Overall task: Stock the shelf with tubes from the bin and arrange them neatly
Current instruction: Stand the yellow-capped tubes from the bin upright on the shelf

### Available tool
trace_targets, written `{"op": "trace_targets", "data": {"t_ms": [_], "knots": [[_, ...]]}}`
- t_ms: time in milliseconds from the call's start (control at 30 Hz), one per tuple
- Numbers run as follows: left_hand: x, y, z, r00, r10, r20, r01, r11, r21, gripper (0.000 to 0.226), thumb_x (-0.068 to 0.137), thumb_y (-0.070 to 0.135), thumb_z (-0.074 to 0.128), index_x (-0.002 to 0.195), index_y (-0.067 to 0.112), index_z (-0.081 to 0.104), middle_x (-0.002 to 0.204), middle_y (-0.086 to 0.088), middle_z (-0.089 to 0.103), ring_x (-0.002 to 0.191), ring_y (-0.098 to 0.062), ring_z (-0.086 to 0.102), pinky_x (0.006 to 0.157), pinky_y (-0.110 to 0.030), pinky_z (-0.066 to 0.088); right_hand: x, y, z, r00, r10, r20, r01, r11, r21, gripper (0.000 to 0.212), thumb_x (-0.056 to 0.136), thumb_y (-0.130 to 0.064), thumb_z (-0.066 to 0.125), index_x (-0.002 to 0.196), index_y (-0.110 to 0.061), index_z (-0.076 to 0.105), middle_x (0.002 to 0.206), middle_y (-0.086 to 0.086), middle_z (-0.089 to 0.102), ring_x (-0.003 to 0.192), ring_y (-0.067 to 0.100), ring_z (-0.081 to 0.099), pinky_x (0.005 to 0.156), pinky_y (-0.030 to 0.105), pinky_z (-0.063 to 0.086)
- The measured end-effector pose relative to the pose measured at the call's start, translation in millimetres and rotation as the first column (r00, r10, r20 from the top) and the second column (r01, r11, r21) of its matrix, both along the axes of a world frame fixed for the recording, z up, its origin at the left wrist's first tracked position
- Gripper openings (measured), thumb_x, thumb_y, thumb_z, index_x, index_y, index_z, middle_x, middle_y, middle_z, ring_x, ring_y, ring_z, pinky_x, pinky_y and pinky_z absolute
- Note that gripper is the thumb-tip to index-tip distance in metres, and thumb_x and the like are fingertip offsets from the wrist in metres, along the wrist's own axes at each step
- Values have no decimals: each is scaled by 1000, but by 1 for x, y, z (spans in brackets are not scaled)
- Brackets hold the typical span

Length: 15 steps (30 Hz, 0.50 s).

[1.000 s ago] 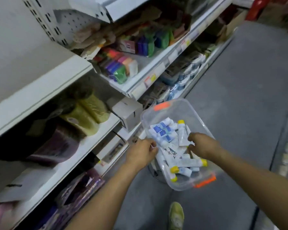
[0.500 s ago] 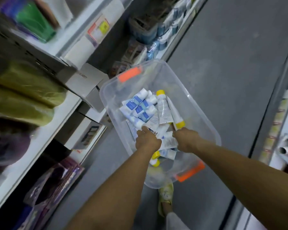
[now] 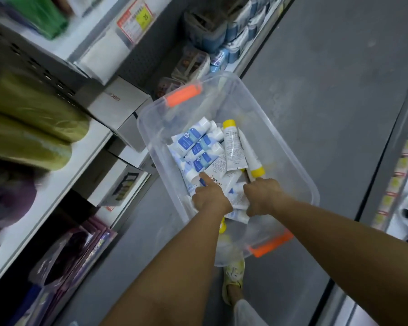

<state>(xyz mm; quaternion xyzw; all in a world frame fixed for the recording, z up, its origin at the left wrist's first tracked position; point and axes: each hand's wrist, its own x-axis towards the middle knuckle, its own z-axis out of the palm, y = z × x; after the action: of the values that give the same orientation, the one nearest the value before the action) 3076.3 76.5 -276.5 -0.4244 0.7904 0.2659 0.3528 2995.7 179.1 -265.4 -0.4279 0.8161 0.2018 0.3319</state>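
A clear plastic bin (image 3: 283, 161) with orange handles sits low in the aisle, right of the shelves. It holds several white tubes: blue-labelled ones (image 3: 193, 142) at its left, yellow-capped ones (image 3: 232, 147) at its middle. Both my hands are inside the bin at its near end. My left hand (image 3: 210, 196) has its index finger stretched onto a tube while the other fingers curl under. My right hand (image 3: 262, 194) curls down into the pile. A bundle of white tubes (image 3: 236, 196) lies gripped between the two hands. My fingertips are hidden.
The white shelf board (image 3: 64, 182) on the left carries green rolled packs (image 3: 33, 107) and white boxes (image 3: 118, 107). Packaged goods fill the lower shelves. A second shelf edge (image 3: 396, 165) runs along the right. Grey floor (image 3: 327, 90) lies between; my shoe (image 3: 232, 276) shows below the bin.
The view has tilted down and closed in on the bin. Both hands have pushed deeper among the tubes at the near end, and my left index finger has straightened.
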Motion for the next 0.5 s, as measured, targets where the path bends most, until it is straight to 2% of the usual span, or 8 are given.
{"op": "trace_targets", "data": {"t_ms": [67, 133, 200, 233, 300, 367, 433, 500], "knots": [[3, -5, 15, 996, 91, -21, -89, 991, 102, 113, 79, 29, 71, 148, -3, -13, 144, -14, 40, 132, -29, 43, 103, -33, 39, -2, 2, 18, 988, -138, 68, 139, 990, -4, 47, 81, -50, 60, 117, -21, 58, 119, 2, 63, 113, 22, 57, 82, 30, 43], [8, -11, 34, 981, 190, -45, -177, 963, 202, 96, 76, 30, 72, 147, -2, 16, 140, -11, 46, 128, -27, 47, 103, -31, 42, -3, 7, 39, 937, -305, 171, 307, 952, 17, 48, 88, -52, 52, 122, -20, 56, 126, 3, 59, 117, 23, 56, 90, 31, 42], [14, -16, 54, 950, 296, -104, -246, 908, 338, 63, 73, 28, 74, 126, 6, 48, 124, -8, 58, 112, -24, 56, 92, -32, 51, -4, 13, 55, 826, -492, 276, 504, 863, 32, 53, 92, -50, 48, 126, -10, 54, 127, 10, 58, 115, 28, 56, 92, 33, 43], [18, -18, 67, 920, 365, -143, -281, 869, 407, 43, 74, 26, 73, 110, 11, 56, 112, -6, 62, 104, -23, 59, 83, -30, 54, -5, 15, 60, 732, -592, 336, 618, 785, 36, 55, 92, -49, 49, 124, -5, 56, 122, 14, 61, 108, 30, 59, 89, 34, 45], [26, -21, 93, 849, 489, -200, -338, 794, 506, 27, 70, 25, 72, 93, 17, 60, 99, -7, 67, 91, -23, 64, 75, -32, 56, -5, 16, 76, 494, -723, 483, 817, 576, 27, 50, 92, -44, 50, 111, 1, 59, 94, 18, 66, 77, 29, 63, 69, 34, 50], [37, -29, 115, 780, 571, -256, -374, 753, 542, 36, 66, 28, 73, 100, 17, 65, 98, -7, 71, 86, -22, 67, 73, -36, 57, -3, 13, 97, 343, -747, 569, 899, 437, 33, 38, 93, -36, 48, 96, 0, 59, 64, 14, 65, 45, 22, 57, 46, 23, 41], [49, -40, 136, 694, 649, -311, -432, 721, 541, 35, 76, 29, 72, 107, 15, 64, 96, -5, 71, 82, -20, 68, 67, -28, 54, 3, 7, 120, 221, -720, 657, 946, 323, 37, 32, 92, -32, 49, 93, -2, 59, 52, 12, 63, 37, 21, 55, 42, 19, 39], [63, -53, 155, 622, 704, -343, -474, 687, 550, 32, 83, 31, 68, 110, 14, 64, 101, -7, 72, 89, -23, 70, 68, -27, 52, 11, -3, 140, 123, -672, 730, 972, 231, 49, 31, 90, -33, 52, 95, -4, 59, 54, 13, 64, 44, 25, 56, 45, 23, 40]]}}
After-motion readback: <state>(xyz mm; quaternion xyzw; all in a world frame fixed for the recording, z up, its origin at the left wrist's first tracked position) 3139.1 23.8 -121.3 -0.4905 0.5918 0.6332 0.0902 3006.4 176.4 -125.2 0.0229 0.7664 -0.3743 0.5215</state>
